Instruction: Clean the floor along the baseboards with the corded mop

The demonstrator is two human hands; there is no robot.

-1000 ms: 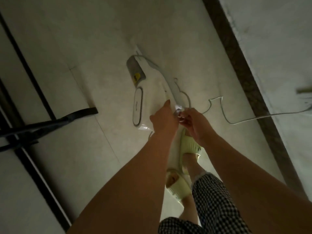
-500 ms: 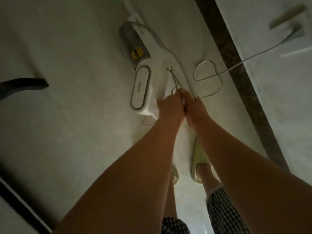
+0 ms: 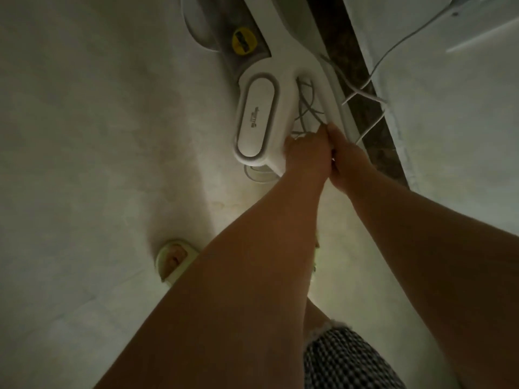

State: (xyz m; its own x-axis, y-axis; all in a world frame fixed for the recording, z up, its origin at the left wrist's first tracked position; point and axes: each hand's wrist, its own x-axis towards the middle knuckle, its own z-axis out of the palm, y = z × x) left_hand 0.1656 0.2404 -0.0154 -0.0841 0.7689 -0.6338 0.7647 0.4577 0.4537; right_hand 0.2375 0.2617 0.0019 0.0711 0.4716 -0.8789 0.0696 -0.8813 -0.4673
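Where gripped — two hands [image 3: 325, 158], one mop [image 3: 257, 119]

The person's forearms are bare with no sleeves in sight, black-and-white checked shorts [image 3: 348, 360] with a frayed pale hem cover the leg, and a pale yellow-green open-toed slipper [image 3: 172, 261] is on one foot.

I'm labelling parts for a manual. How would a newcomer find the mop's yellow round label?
Start at the dark baseboard and move left to the white mop beside it. Above its grey-rimmed oval panel sits the yellow label, the only brightly coloured spot.
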